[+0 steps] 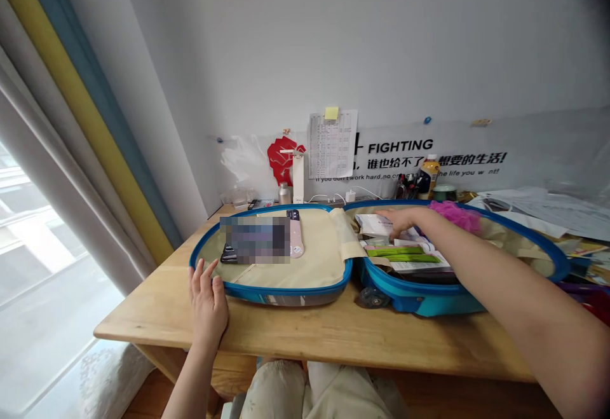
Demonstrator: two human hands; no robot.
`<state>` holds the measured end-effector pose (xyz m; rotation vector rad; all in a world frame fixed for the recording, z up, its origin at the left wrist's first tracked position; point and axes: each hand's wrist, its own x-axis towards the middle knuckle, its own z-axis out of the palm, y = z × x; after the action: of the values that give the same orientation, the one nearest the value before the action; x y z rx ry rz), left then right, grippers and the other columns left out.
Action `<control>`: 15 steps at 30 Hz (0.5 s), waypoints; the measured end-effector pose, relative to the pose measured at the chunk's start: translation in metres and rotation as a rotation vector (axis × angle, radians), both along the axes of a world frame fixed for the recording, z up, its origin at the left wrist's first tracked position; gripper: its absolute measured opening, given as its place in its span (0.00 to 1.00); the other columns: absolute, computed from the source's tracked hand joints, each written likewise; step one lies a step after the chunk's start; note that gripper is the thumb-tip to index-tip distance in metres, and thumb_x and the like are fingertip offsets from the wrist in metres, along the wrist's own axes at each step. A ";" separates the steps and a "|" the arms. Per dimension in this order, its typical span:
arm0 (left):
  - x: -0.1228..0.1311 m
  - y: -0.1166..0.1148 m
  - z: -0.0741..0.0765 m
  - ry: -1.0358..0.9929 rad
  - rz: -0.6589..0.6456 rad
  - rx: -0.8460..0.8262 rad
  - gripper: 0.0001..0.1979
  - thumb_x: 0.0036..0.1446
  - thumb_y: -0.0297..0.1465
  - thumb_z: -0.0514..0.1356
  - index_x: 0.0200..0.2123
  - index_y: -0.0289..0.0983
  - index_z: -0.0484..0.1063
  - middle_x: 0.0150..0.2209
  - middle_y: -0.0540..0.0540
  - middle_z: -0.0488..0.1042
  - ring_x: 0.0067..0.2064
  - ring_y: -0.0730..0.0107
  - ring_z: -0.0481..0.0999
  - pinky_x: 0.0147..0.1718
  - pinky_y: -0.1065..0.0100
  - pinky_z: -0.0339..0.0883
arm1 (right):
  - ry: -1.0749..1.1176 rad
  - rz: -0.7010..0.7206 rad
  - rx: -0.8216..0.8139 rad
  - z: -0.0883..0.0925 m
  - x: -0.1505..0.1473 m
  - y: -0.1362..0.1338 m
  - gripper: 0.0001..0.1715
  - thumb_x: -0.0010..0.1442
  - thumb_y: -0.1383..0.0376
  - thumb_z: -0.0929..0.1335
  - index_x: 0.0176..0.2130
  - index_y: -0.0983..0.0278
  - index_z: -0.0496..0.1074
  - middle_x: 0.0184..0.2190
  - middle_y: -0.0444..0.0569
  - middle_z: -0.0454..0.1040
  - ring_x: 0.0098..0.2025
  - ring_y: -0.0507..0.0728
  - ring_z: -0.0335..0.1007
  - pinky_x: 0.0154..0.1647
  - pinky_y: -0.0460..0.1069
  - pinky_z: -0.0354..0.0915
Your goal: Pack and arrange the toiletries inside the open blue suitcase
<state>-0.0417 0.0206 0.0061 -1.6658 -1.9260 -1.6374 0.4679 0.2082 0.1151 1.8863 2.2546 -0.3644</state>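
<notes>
A blue-rimmed suitcase (267, 290) lies open on the wooden table. My left hand (208, 292) rests on the front left rim of its left half, fingers apart. In that half lie a dark item (233, 254), partly blurred out, and a pink item (296, 241) beside it. My right hand (398, 220) reaches into the right half, its fingers on or beside a white packet (374, 224); whether it grips the packet is unclear. Green strips (405, 254) lie in front of that hand, and a pink mesh puff (455, 215) is behind my forearm.
Along the wall stand a yellow-labelled bottle (429, 176), a small silver bottle (284, 192) and a white upright box (298, 179). Papers (528, 209) are piled behind the suitcase at right. The wooden table's (305, 336) front edge runs above my knees. Curtains hang at left.
</notes>
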 end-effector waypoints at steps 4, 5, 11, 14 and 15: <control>0.000 0.000 0.000 -0.003 -0.004 0.008 0.24 0.68 0.42 0.43 0.57 0.37 0.67 0.67 0.37 0.57 0.72 0.55 0.44 0.69 0.47 0.39 | -0.003 0.016 0.054 0.001 -0.001 -0.003 0.69 0.30 0.56 0.76 0.68 0.63 0.55 0.65 0.61 0.59 0.66 0.74 0.56 0.66 0.61 0.55; 0.000 0.000 0.000 -0.005 -0.005 0.011 0.24 0.68 0.42 0.43 0.57 0.38 0.67 0.67 0.37 0.57 0.72 0.55 0.44 0.69 0.47 0.39 | -0.004 0.018 0.068 0.001 -0.002 -0.004 0.66 0.30 0.56 0.76 0.66 0.62 0.58 0.64 0.60 0.61 0.65 0.74 0.57 0.65 0.62 0.56; 0.000 0.001 -0.001 -0.008 -0.025 0.016 0.23 0.68 0.41 0.44 0.58 0.39 0.66 0.67 0.38 0.57 0.72 0.56 0.43 0.69 0.47 0.40 | 0.002 -0.007 0.128 0.001 -0.010 -0.008 0.52 0.31 0.61 0.75 0.58 0.62 0.69 0.57 0.61 0.68 0.60 0.75 0.62 0.62 0.63 0.59; 0.000 0.001 -0.002 -0.012 -0.032 0.015 0.22 0.68 0.41 0.43 0.58 0.40 0.66 0.67 0.39 0.57 0.72 0.58 0.43 0.69 0.47 0.40 | 0.019 -0.007 0.132 0.002 -0.012 -0.011 0.52 0.31 0.61 0.75 0.58 0.61 0.68 0.56 0.59 0.69 0.60 0.74 0.62 0.61 0.62 0.61; 0.000 0.001 -0.002 -0.015 -0.030 0.008 0.23 0.69 0.41 0.43 0.58 0.39 0.66 0.67 0.39 0.57 0.72 0.58 0.43 0.69 0.47 0.40 | 0.024 -0.004 0.129 0.003 -0.012 -0.013 0.53 0.31 0.62 0.75 0.59 0.61 0.67 0.56 0.59 0.69 0.60 0.74 0.62 0.60 0.62 0.61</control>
<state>-0.0419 0.0218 0.0044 -1.6923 -1.9076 -1.6714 0.4556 0.1955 0.1178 1.9576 2.3424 -0.2492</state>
